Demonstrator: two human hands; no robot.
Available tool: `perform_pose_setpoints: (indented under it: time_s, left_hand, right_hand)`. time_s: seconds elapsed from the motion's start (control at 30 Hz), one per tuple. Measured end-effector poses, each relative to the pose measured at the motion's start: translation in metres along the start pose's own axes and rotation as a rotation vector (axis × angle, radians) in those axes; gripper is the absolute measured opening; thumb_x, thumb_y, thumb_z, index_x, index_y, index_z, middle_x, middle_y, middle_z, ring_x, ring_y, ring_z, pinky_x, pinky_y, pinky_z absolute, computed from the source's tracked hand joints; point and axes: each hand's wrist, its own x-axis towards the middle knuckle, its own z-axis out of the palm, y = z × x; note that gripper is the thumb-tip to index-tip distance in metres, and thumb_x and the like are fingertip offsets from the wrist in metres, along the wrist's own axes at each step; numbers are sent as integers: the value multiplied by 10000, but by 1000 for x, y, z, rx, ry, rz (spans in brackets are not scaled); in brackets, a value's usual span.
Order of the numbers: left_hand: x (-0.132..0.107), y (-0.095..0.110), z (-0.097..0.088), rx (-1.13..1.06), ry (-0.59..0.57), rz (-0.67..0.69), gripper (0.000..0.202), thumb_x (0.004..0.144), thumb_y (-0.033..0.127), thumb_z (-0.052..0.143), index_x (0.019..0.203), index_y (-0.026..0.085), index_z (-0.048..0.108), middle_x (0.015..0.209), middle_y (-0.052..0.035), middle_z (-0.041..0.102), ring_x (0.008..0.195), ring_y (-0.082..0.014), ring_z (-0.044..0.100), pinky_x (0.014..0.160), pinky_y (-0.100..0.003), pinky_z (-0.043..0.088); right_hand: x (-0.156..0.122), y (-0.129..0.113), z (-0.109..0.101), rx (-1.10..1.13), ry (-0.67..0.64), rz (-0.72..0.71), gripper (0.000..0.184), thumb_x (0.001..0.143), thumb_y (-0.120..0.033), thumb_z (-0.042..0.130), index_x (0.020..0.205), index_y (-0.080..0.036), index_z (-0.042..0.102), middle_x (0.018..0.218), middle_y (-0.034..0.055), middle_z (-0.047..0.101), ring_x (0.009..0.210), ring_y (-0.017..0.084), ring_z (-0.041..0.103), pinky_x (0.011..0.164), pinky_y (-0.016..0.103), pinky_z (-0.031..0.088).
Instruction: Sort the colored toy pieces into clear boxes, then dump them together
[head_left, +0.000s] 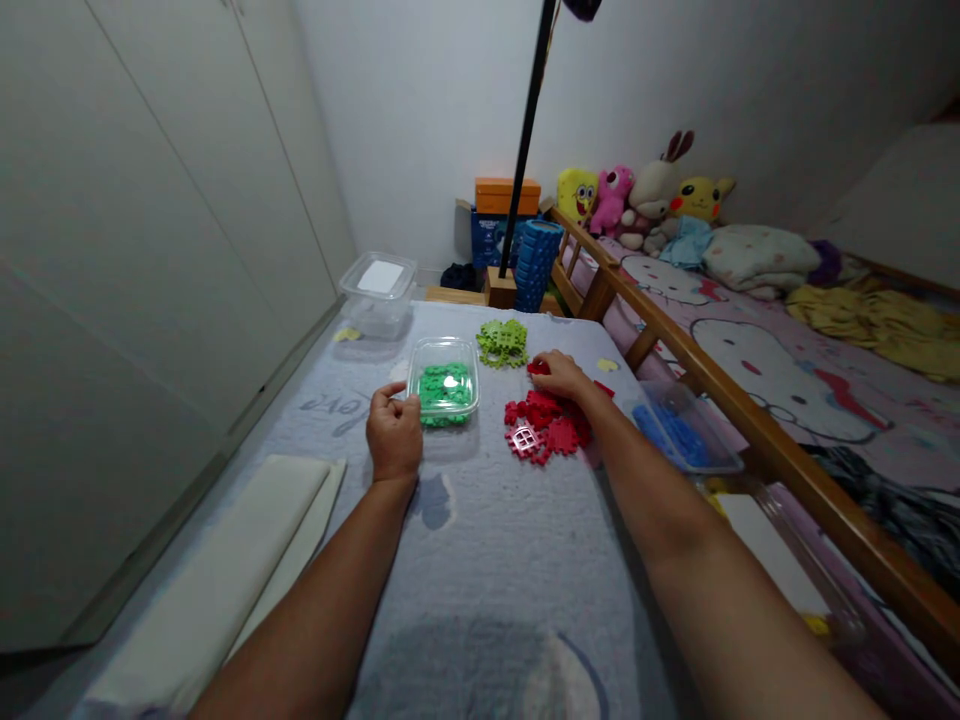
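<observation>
A clear plastic box holding green interlocking building pieces stands on the cloth-covered table. My left hand is closed at the box's near left corner, its fingers curled against the rim. Farther right, my right hand reaches over a loose pile of red interlocking pieces. Its fingers are bent down around a red piece at the pile's back edge, partly hidden by the hand. One red piece near the front has a window-like lattice. Behind the pile sits a heap of lime-green interlocking pieces.
An empty-looking clear box with a white label stands at the table's back left. Folded white sheets lie at the left. Boxes with blue pieces and yellow pieces stand right, beside a wooden bed rail. A black pole rises behind.
</observation>
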Motion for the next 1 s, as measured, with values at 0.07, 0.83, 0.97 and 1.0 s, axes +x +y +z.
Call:
perform_pose_setpoints:
  time_s: [0.07, 0.83, 0.97, 1.0]
  left_hand:
    - [0, -1, 0, 1, -5, 1, 304, 799, 360, 640, 1053, 196, 615, 599, 90, 435, 554, -138, 465, 578, -257, 354]
    - [2, -4, 1, 11, 5, 5, 308, 783, 339, 644, 1050, 189, 615, 572, 103, 416, 544, -136, 456, 595, -261, 358]
    - [2, -5, 2, 14, 4, 8, 307, 788, 346, 640, 1051, 190, 612, 566, 103, 411, 543, -138, 458, 595, -260, 353]
    - [2, -5, 2, 12, 4, 9, 305, 789, 345, 638, 1050, 190, 611, 564, 103, 409, 545, -138, 460, 596, -260, 353]
  right_hand:
    - [-13, -5, 0, -2, -21, -44, 416, 886, -340, 645, 1286, -252, 722, 1317, 95, 689, 1211, 285, 608, 1036, 381, 482]
    - [-65, 31, -9, 107, 217, 367, 611, 954, -543, 602, 1464, -209, 636, 1595, 186, 508, 1467, 408, 452, 1190, 576, 359]
    - [-70, 33, 4, 80, 101, 368, 595, 978, -630, 538, 1425, -257, 662, 1520, 154, 585, 1401, 390, 512, 1149, 555, 383]
    - [-72, 29, 7, 80, 102, 334, 573, 982, -630, 532, 1395, -263, 682, 1502, 143, 601, 1391, 377, 520, 1145, 543, 384]
